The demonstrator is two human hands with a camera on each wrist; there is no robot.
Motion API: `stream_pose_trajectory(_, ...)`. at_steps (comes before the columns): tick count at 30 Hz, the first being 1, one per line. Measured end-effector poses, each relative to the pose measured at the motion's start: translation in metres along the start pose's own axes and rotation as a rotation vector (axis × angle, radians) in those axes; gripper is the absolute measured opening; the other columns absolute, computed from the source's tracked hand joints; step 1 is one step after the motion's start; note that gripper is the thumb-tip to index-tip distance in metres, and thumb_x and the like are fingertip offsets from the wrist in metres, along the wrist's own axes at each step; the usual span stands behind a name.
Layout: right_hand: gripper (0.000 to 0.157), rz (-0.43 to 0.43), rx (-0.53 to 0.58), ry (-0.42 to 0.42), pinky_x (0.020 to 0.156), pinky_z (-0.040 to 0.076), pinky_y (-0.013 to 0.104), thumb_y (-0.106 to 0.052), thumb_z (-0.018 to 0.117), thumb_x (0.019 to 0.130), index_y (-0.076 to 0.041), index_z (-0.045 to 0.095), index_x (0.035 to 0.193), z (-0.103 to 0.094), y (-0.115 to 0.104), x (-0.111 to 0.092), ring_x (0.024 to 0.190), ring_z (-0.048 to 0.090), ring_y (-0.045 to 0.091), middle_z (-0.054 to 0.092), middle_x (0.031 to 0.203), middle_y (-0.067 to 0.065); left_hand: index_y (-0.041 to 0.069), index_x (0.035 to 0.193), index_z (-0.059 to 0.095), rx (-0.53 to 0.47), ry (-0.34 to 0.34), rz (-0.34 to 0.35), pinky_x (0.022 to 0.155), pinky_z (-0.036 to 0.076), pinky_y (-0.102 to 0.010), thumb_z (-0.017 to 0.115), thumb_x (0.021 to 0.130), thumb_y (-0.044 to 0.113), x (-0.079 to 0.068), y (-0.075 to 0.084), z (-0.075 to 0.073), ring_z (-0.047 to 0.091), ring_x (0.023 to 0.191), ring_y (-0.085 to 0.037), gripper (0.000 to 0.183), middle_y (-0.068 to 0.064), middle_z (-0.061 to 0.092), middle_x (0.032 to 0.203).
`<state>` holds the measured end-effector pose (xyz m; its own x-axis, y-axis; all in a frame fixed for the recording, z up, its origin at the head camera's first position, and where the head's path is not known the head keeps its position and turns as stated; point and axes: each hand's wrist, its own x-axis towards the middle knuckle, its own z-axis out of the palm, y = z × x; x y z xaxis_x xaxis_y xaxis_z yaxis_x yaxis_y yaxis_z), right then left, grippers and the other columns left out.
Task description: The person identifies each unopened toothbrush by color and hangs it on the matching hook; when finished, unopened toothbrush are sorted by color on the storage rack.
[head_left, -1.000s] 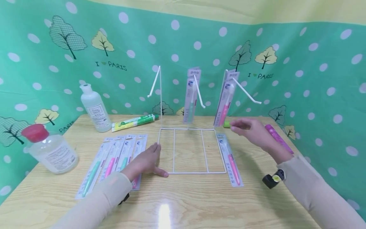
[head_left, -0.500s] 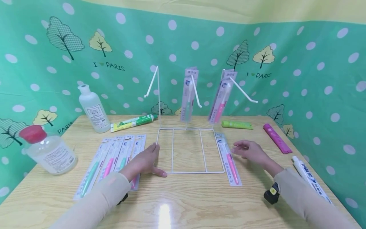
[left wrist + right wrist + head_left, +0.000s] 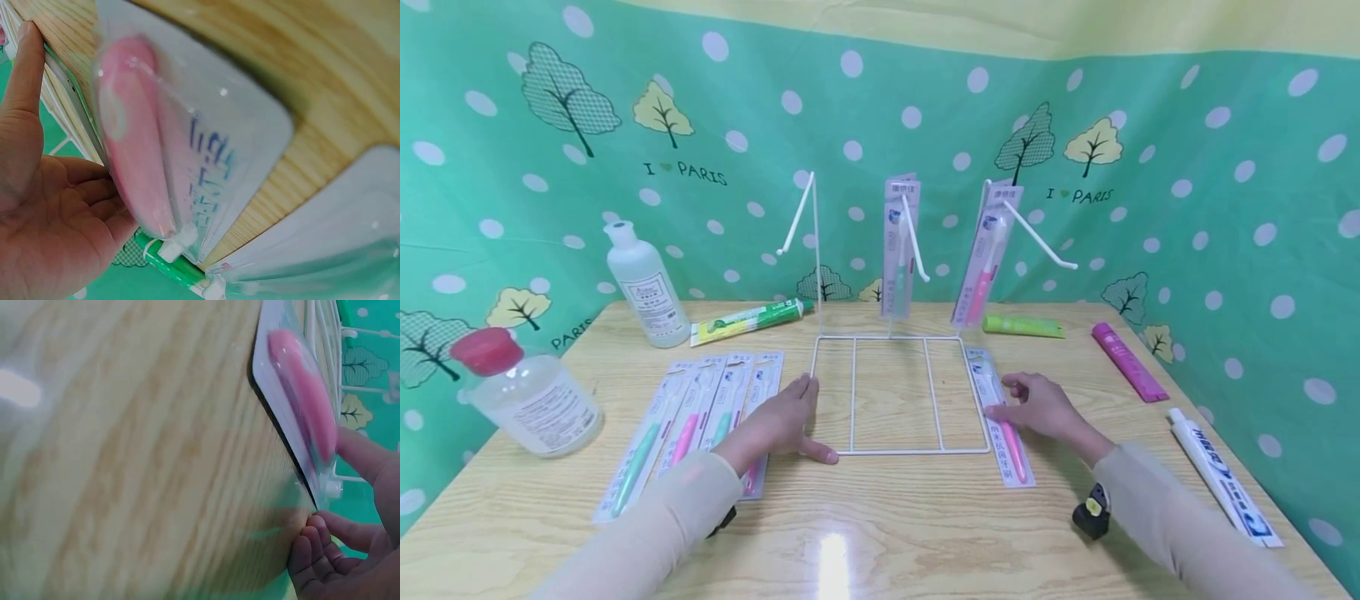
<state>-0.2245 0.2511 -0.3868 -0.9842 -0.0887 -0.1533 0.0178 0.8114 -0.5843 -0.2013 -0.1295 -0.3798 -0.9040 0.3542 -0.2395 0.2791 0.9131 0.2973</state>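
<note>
My left hand (image 3: 778, 421) rests spread at the front left corner of a white wire display rack (image 3: 917, 452), thumb on its front bar and fingers along its left side. Beside the rack's right edge lies a pink toothbrush in a blister pack (image 3: 1013, 454). My right hand (image 3: 1037, 407) pinches this pack at its right edge; in the right wrist view the thumb (image 3: 362, 453) is on the plastic by the pink handle (image 3: 306, 394) and the index fingertip is at the card's edge. Toothbrush packs hang on the rack's middle hook (image 3: 897, 267) and right hook (image 3: 981, 275); the left hook holds none.
Several packaged toothbrushes (image 3: 638, 454) lie in a row left of the rack. Two clear bottles (image 3: 651, 292) stand at the far left. A green-yellow toothpaste tube (image 3: 748, 321) lies behind; lime (image 3: 1022, 326), magenta (image 3: 1127, 364) and white (image 3: 1221, 475) tubes lie right.
My right hand has come down from near the right hook to the toothbrush pack on the table, and its thumb now lies over the pack. My left hand stays at the rack.
</note>
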Motion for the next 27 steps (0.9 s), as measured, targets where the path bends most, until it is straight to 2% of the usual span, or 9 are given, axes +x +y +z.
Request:
stream_pose_trajectory(7,0.083,0.042,-0.034,-0.039,0.078,0.044,0.037,-0.042,0.076,0.068,-0.001,0.044,0.132,-0.009,0.002,-0.004,0.092,0.049,0.024,0.053,0.109,0.012,-0.005,0.142,0.014,-0.007,0.0,-0.003,0.109,0.016,-0.044,0.071,0.054,0.065,0.0,0.0,0.002,0.011,0.135,-0.036,0.125,-0.023,0.009,0.148)
stream_pose_trajectory(17,0.082,0.036,-0.038,-0.057,0.079,0.045,0.039,-0.03,0.078,0.068,0.004,0.04,0.133,-0.014,-0.001,-0.005,0.092,0.052,0.026,0.054,0.108,0.015,-0.006,0.142,0.014,0.006,0.006,0.007,0.109,0.016,-0.044,0.07,0.055,0.065,0.001,-0.001,0.001,0.011,0.135,-0.036,0.126,-0.024,0.01,0.147)
stream_pose_trajectory(23,0.087,0.065,0.049,-0.1,0.083,0.046,0.043,-0.03,0.078,0.068,0.006,0.035,0.135,-0.015,0.001,-0.003,0.095,0.054,0.028,0.052,0.114,0.022,-0.005,0.142,0.015,-0.003,0.005,0.007,0.109,0.017,-0.045,0.071,0.055,0.065,0.001,-0.001,0.002,0.011,0.135,-0.036,0.125,-0.024,0.01,0.148)
stream_pose_trajectory(27,0.081,0.066,0.129,-0.138,0.081,0.047,0.041,-0.032,0.075,0.073,0.006,0.037,0.133,-0.019,0.006,-0.004,0.091,0.056,0.024,0.054,0.11,0.019,-0.005,0.142,0.015,-0.001,0.005,0.006,0.109,0.017,-0.045,0.071,0.055,0.065,0.001,-0.001,0.001,0.011,0.135,-0.036,0.124,-0.024,0.01,0.148)
